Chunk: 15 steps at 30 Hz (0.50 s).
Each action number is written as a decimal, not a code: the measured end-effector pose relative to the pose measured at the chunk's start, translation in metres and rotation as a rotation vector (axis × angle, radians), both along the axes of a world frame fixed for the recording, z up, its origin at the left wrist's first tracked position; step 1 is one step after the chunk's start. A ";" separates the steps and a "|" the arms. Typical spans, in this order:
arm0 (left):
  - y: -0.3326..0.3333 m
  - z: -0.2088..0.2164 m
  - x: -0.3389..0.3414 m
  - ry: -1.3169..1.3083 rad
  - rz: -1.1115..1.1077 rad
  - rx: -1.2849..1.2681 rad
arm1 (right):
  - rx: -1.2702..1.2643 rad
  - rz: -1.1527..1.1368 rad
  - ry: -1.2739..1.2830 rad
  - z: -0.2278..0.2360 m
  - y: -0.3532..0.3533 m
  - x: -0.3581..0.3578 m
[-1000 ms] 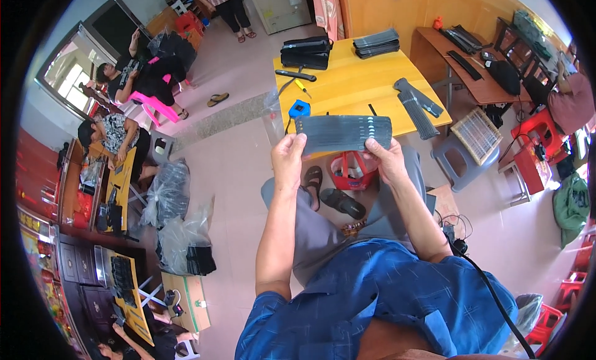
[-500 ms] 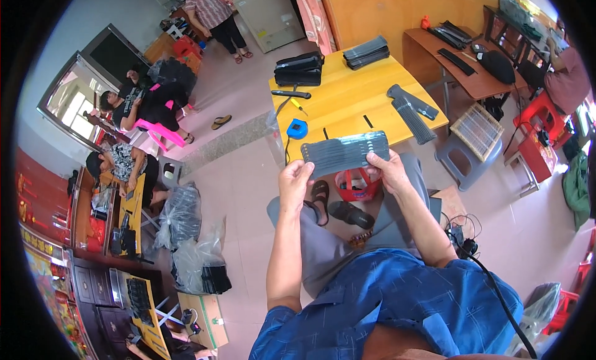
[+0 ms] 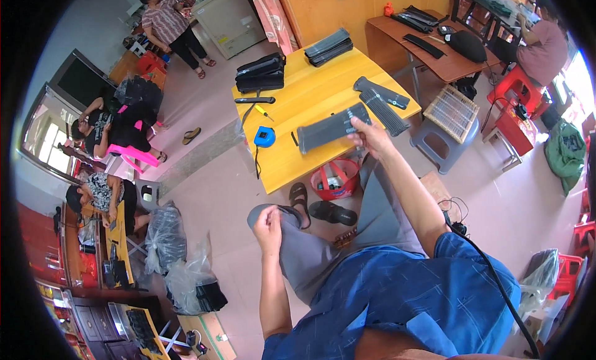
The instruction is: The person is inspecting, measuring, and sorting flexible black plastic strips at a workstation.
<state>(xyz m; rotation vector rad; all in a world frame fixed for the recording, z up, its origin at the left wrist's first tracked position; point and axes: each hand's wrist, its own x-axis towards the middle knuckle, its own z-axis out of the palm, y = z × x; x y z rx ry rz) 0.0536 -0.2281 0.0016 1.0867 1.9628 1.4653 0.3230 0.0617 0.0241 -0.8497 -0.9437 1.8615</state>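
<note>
My right hand [image 3: 370, 137] grips one end of a flat, black, ribbed strip [image 3: 329, 130] with a glossy surface. The strip is held over the front part of the yellow table [image 3: 282, 169], its other end pointing left. Above my left knee, my left hand [image 3: 268, 229] is closed, fingers curled in, and nothing shows in it. Two similar black strips [image 3: 385, 112] lie crossed at the table's right side. A stack of black strips [image 3: 328, 48] sits at the far edge, beside a pile of black pouches [image 3: 261, 72].
On the table's left lie a blue tape measure [image 3: 264, 136], a yellow screwdriver [image 3: 264, 113] and a black tool [image 3: 254, 100]. Below stands a red basket [image 3: 335, 179]. A grey stool [image 3: 444, 136] carries a woven tray [image 3: 451, 113]. Other people sit at left and far right; one stands behind.
My left hand has let go of the strip and drawn back toward my knee. My right hand alone now holds it, farther over the table. The whole view has shifted.
</note>
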 end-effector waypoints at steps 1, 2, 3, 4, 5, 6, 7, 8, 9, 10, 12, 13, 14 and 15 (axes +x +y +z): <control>-0.008 -0.003 -0.003 0.384 0.075 0.021 | 0.019 -0.008 -0.036 0.005 0.011 -0.004; -0.010 -0.005 -0.003 0.379 0.069 0.020 | 0.017 -0.014 -0.041 0.011 0.021 -0.008; -0.012 -0.007 -0.002 0.517 0.090 0.057 | 0.033 -0.034 -0.055 0.017 0.033 -0.013; -0.014 -0.008 0.000 0.654 0.112 0.093 | 0.049 -0.052 -0.069 0.023 0.044 -0.020; -0.017 -0.010 0.003 0.586 0.123 -0.058 | 0.071 -0.047 -0.079 0.031 0.055 -0.028; -0.017 -0.012 0.002 0.581 0.122 -0.062 | 0.092 -0.041 -0.091 0.039 0.067 -0.037; -0.017 -0.013 0.000 0.683 0.113 -0.021 | 0.090 -0.023 -0.045 0.041 0.085 -0.047; -0.015 -0.015 -0.001 0.782 0.097 0.026 | 0.089 -0.064 0.012 0.038 0.106 -0.054; -0.013 -0.015 0.000 0.775 0.092 0.029 | 0.107 -0.114 0.015 0.031 0.128 -0.055; -0.010 -0.014 0.001 0.747 0.085 0.052 | 0.125 -0.175 0.018 0.023 0.148 -0.049; -0.005 -0.014 0.001 0.714 0.075 0.076 | 0.198 -0.381 -0.188 0.007 0.169 -0.037; -0.003 -0.016 0.000 0.724 0.070 0.062 | 0.263 -0.571 -0.389 0.000 0.175 -0.032; -0.007 -0.017 -0.003 0.736 0.079 0.038 | 0.260 -0.556 -0.392 -0.004 0.170 -0.033; -0.010 -0.017 -0.005 0.734 0.086 0.028 | 0.407 -0.513 -0.571 -0.009 0.162 -0.028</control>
